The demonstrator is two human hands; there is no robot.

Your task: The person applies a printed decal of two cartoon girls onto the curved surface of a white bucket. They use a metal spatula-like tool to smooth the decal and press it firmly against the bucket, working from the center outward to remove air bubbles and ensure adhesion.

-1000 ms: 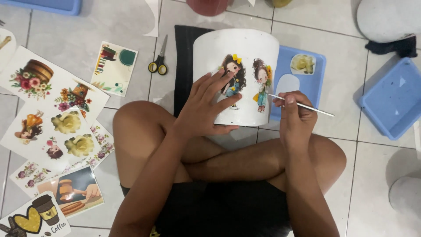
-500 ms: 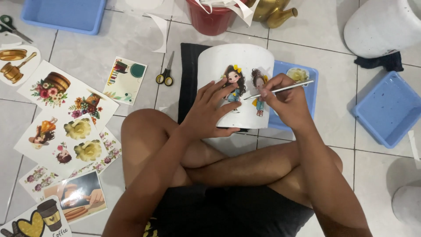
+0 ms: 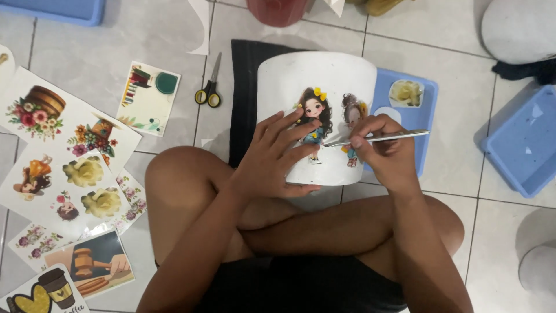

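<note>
Pot: a white pot [image 3: 315, 81] lies on its side at centre frame, just above your crossed legs, its rim towards the top of the frame.
Pot decoration: two cartoon girl stickers on the wall facing you; the dark-haired one with a yellow bow [image 3: 314, 113] sits left of the second girl sticker [image 3: 351, 116], which your right hand partly hides.
Left hand: your left hand [image 3: 278, 153] is spread wide, palm flat on the pot's lower left wall, fingertips touching the bow sticker.
Right hand: your right hand [image 3: 382, 153] is closed in a pinch on a thin metal tool [image 3: 379, 138]; the tool lies nearly level, its tip at the pot wall between the two stickers.
Under the pot: a black mat [image 3: 243, 98] shows at the pot's left; a blue tray [image 3: 420, 124] shows at its right.
In the tray: a small square cutout with a pale yellow rose [image 3: 406, 93], upper part of the tray.
Left of mat: scissors with black-and-yellow handles [image 3: 209, 87] on the tile floor [image 3: 463, 75].
Left edge: sheets of printed pictures [image 3: 63, 168] fanned from upper left to lower left, showing flowers, roses, a gavel.
Right edge: a second blue tray [image 3: 521, 145], partly cut off.
Top centre: a red container [image 3: 277, 10], only its lower edge in frame.
</note>
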